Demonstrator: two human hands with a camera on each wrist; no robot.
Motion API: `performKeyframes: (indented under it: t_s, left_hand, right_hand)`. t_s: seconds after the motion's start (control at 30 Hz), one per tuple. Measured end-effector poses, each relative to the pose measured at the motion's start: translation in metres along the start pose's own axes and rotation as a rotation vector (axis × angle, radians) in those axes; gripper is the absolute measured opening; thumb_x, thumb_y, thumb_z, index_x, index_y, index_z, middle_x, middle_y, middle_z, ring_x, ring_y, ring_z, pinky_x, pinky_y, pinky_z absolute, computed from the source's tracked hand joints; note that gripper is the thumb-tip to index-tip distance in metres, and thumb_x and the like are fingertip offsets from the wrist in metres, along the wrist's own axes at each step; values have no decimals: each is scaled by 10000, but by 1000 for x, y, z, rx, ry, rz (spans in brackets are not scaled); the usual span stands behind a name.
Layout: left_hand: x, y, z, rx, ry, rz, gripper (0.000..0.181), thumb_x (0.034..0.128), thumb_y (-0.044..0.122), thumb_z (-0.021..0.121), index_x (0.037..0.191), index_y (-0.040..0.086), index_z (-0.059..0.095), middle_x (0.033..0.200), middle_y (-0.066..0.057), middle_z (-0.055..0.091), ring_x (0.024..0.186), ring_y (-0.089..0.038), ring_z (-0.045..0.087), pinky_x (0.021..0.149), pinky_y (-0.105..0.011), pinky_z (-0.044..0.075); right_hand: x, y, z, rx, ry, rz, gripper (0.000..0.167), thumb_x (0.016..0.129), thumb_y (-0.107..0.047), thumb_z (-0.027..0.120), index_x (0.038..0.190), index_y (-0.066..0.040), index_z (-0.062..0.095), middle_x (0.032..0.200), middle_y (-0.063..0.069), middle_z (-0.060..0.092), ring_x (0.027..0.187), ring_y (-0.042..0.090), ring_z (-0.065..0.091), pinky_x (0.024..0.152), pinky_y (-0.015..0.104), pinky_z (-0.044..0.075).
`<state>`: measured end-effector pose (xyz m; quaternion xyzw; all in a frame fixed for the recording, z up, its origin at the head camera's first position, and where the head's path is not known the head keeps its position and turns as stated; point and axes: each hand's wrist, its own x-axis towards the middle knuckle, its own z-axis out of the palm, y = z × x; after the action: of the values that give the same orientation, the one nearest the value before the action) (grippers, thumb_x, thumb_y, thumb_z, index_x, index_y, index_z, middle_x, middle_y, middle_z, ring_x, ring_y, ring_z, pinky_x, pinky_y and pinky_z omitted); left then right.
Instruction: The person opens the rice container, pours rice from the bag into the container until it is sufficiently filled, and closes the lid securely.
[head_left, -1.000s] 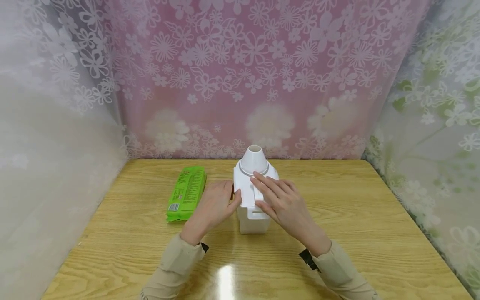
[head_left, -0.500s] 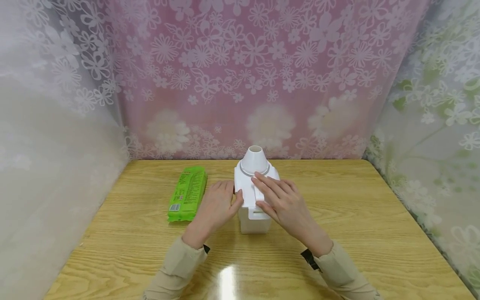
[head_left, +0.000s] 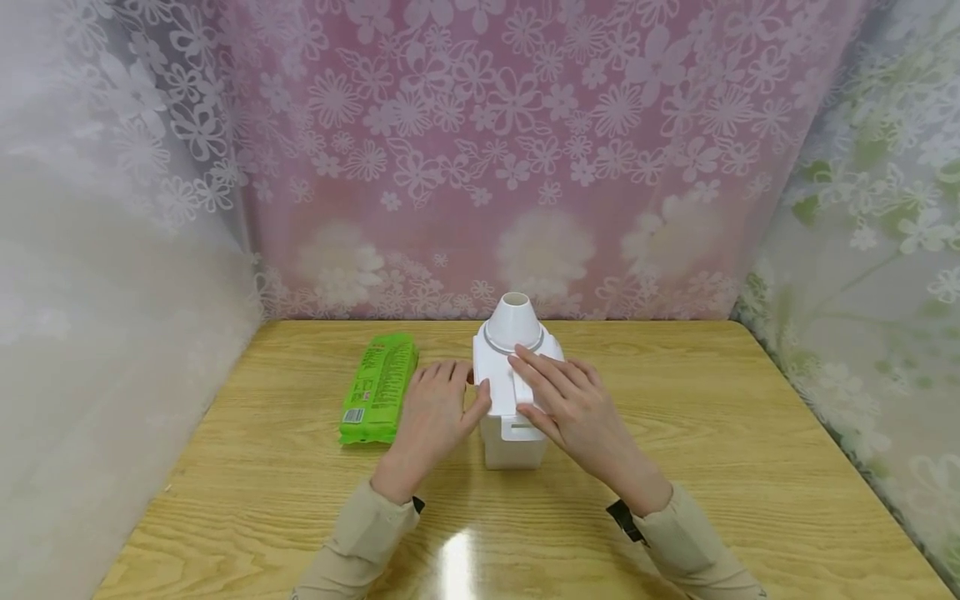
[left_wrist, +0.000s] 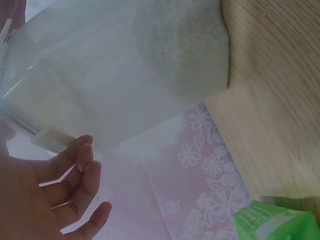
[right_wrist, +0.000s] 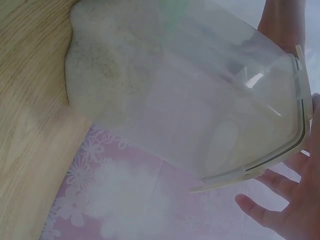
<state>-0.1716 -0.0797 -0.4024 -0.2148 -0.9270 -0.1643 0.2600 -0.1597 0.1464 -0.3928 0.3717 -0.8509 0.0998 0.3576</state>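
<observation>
A translucent plastic storage container (head_left: pixel 513 452) stands upright on the table, with pale contents low inside (right_wrist: pixel 107 60). Its white lid (head_left: pixel 493 367) carries a white cone-shaped spout (head_left: pixel 513 323). My left hand (head_left: pixel 435 412) holds the lid's left edge, thumb on the rim; in the left wrist view its bent fingers (left_wrist: pixel 75 170) meet a side clip (left_wrist: pixel 52 139). My right hand (head_left: pixel 577 408) rests over the lid's right part, fingers fairly straight and spread. Beside that hand, in the right wrist view, another clip (right_wrist: pixel 225 181) sticks out from the container wall.
Left of the container lies a bright green packet (head_left: pixel 378 387) with printed text and a barcode. The wooden table (head_left: pixel 720 433) meets a pink floral curtain (head_left: pixel 420 167) at the back, with pale curtains on both sides.
The view shifts slightly, so everything sits a little further right in the picture. Both hands keep nearly the same place on the lid, and the container stays put.
</observation>
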Motion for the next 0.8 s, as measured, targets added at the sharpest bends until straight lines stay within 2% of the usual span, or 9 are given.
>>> performKeyframes:
  t_s: [0.2,0.33,0.53,0.67,0.8]
  left_hand:
    - [2,0,-2,21,142,40,413,958,429,517,1069,56,657,993,-104,675,961,-320,652,860,-466,530]
    - [2,3,-5,-4,185,89,386,967,356,534,1174,54,658,1108,-123,679,1020,-329,652,900,-475,533]
    - [-1,11,-8,-56,151,142,419,995,272,464,1300,57,652,1311,-116,656,1153,-328,635,1015,-508,489]
    - [-4,15,-8,-24,110,164,473,1007,316,455,1361,48,619,1383,-111,624,1246,-302,602,1067,-542,446]
    - [-7,18,-7,-3,98,176,476,1014,325,463,1372,43,602,1395,-117,614,1289,-299,574,1073,-553,436]
  right_hand:
    - [0,0,0,-1,-12,6,607,1093,-517,294,1492,-119,516,1513,58,523,1124,297,611,953,517,476]
    - [0,0,-1,-4,-9,7,605,1091,-515,308,1491,-113,517,1515,58,520,1136,300,608,962,521,474]
    - [-1,1,0,-9,6,5,613,1095,-510,295,1485,-94,519,1504,67,532,1117,295,614,951,525,482]
    - [-1,1,1,-4,2,9,616,1093,-515,299,1489,-96,516,1510,63,526,1132,298,610,957,529,477]
    - [-2,0,1,1,-2,13,619,1092,-517,299,1492,-96,513,1514,62,522,1150,298,608,960,529,474]
